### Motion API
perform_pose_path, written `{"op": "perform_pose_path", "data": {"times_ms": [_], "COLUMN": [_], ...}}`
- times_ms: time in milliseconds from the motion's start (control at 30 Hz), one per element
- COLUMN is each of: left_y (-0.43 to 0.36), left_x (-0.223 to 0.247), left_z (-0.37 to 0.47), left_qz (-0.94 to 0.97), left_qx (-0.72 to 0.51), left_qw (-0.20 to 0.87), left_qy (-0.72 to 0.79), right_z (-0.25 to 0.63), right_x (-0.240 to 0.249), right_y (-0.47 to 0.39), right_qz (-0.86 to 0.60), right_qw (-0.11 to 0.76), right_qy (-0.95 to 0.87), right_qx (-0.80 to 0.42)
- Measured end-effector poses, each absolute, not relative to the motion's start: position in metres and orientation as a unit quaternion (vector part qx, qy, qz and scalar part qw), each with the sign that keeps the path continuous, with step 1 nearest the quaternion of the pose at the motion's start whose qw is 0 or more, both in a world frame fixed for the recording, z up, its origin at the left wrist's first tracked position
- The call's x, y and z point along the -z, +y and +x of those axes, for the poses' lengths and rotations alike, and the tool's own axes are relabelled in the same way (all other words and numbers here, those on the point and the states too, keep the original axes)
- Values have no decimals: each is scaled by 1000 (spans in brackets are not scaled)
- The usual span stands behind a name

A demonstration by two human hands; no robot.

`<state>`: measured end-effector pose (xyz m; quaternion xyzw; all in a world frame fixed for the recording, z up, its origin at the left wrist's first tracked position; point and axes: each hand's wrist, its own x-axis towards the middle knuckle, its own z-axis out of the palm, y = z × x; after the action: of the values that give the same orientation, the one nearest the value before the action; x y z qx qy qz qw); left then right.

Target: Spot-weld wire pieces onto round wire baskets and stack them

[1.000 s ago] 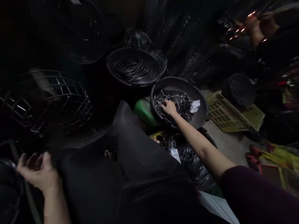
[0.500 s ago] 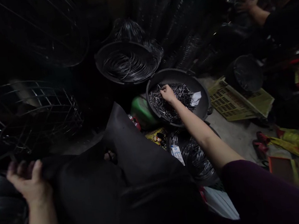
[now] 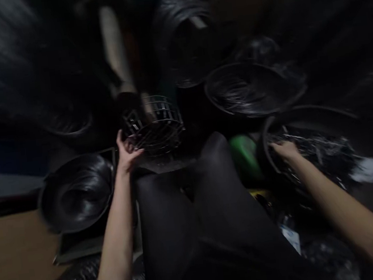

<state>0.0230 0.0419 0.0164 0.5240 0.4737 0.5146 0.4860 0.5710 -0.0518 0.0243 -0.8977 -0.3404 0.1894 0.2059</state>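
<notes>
My left hand (image 3: 128, 154) is beside the near left edge of a round wire basket (image 3: 164, 136), thumb and fingers apart. Whether it touches the wires is unclear in the blur. My right hand (image 3: 286, 150) is over the left side of a wide black basin (image 3: 318, 113) and its heap of short metal pieces (image 3: 325, 146). Its fingers are pressed together, and anything between them is hidden. A white scrap (image 3: 371, 168) lies at the right of the heap.
A black basin of coiled wire (image 3: 78, 193) stands at left, near a brown board (image 3: 14, 258). Another basin of wire (image 3: 251, 90) is behind. A green container (image 3: 245, 156) sits between my knee and the right basin. My dark-clad legs (image 3: 190, 229) fill the middle.
The view has swung left, bringing the left wire basin into sight. My left hand now appears by the wire basket; my right hand is at the basin's left side, fingers still together.
</notes>
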Motion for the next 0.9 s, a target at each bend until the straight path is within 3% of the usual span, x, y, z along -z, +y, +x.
{"op": "perform_pose_path", "data": {"times_ms": [133,200,267,467,567,733,800,900], "left_y": [29,16,0,-37,-45,-51,-52,-54], "left_x": [-16,-23,-34,-78,-95,-119,-124,-124], "left_z": [19,16,17,39,55,77,80,79], "left_qz": [515,528,553,647,696,769,778,777], "left_qx": [-546,-554,-550,-501,-479,-347,-316,-318], "left_qw": [455,439,413,288,229,150,145,144], "left_qy": [480,470,470,497,484,515,523,524], "right_z": [565,542,509,428,401,338,319,305], "right_x": [-45,-57,-63,-73,-113,-166,-166,-159], "right_y": [-63,-77,-91,-97,-83,-46,-35,-34], "right_qz": [-864,-805,-743,-664,-612,-471,-475,-475], "right_qw": [343,437,477,361,344,177,167,168], "right_qy": [-292,-314,-365,-495,-544,-671,-721,-826], "right_qx": [-224,-252,-295,-427,-459,-544,-477,-252]}}
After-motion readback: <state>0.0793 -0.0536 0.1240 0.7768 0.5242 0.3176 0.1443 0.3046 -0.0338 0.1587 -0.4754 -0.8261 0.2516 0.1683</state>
